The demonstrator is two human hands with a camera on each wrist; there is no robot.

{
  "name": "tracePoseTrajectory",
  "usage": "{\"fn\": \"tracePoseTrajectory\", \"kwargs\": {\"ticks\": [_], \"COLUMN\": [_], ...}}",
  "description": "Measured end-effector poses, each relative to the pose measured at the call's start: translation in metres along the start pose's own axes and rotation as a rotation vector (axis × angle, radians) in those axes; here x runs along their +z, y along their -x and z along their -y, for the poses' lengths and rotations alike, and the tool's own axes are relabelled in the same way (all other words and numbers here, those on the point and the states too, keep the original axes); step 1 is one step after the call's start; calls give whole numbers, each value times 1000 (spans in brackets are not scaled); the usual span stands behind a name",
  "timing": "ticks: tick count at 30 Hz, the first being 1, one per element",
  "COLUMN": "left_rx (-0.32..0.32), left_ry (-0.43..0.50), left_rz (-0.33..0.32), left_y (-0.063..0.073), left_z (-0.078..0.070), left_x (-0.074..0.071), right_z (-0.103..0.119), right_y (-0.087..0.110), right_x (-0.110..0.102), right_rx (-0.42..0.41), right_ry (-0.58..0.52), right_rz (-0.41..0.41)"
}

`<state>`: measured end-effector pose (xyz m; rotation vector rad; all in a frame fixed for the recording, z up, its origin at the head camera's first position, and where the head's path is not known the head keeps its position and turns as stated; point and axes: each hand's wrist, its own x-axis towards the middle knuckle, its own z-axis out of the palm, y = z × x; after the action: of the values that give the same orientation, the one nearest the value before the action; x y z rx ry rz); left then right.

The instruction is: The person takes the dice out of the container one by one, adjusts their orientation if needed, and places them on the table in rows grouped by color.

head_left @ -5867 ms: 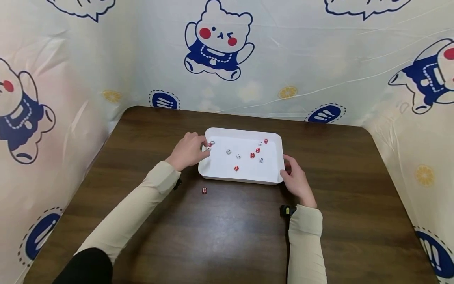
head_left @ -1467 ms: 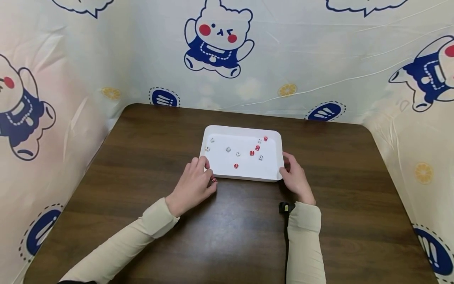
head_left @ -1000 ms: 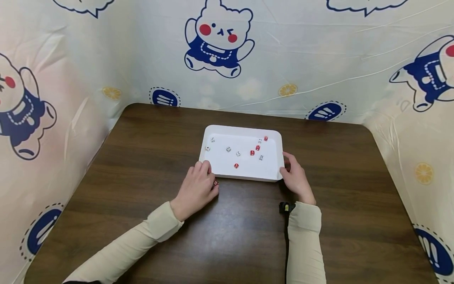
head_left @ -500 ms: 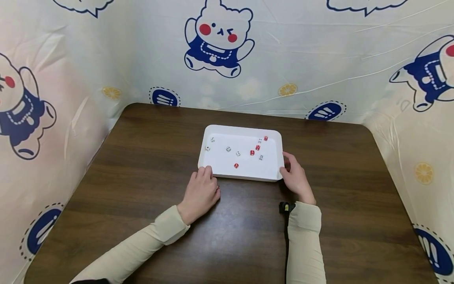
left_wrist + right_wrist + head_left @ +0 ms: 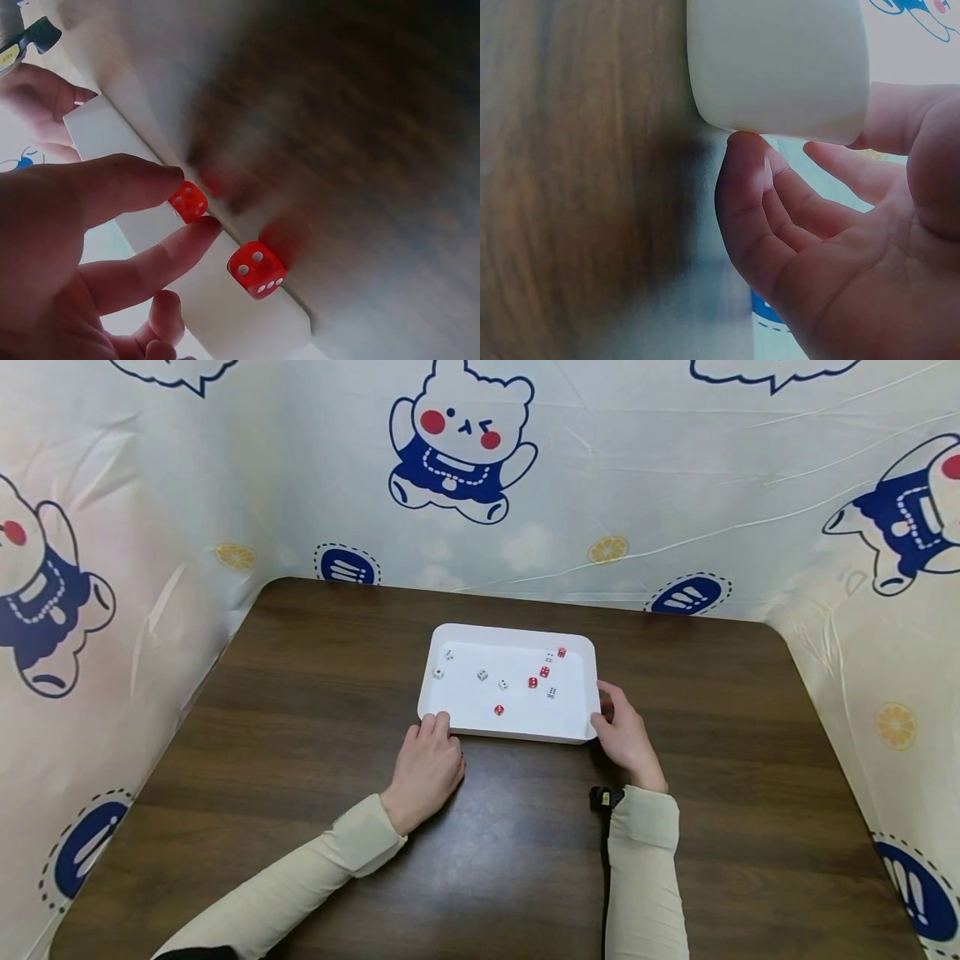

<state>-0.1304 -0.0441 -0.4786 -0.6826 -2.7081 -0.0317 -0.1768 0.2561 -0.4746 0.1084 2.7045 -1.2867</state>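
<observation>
A white tray (image 5: 517, 727) lies on the table with several red and white dice in it, such as a red die (image 5: 498, 710) near its front wall. My left hand (image 5: 424, 768) is at the tray's front left corner. In the left wrist view, its thumb and index finger pinch a red die (image 5: 189, 201) close to the tray's outer wall. Beside the index fingertip, a second red die (image 5: 256, 270) sits on the table against that wall. Both are hidden by the hand in the head view. My right hand (image 5: 628, 739) grips the tray's right end, thumb at the rim.
The brown wooden table (image 5: 525, 860) carries the tray toward its far side. A patterned cloth (image 5: 637, 468) hangs behind the table and along both sides. A dark strap with a small device (image 5: 603, 799) is on the right wrist.
My left hand has left the tray's inside left end, where a red die lay, and come to the front left corner. It lately slid slightly toward me, then slowed. My right hand stays put.
</observation>
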Motion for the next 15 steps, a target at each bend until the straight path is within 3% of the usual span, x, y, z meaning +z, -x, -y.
{"fn": "tracePoseTrajectory", "kwargs": {"ticks": [15], "left_rx": [8], "left_ry": [-46], "left_rz": [23], "left_y": [-1], "left_z": [-1], "left_x": [-1], "right_z": [0], "right_y": [-1], "right_x": [-1], "right_rx": [8], "right_ry": [2], "right_rz": [9]}}
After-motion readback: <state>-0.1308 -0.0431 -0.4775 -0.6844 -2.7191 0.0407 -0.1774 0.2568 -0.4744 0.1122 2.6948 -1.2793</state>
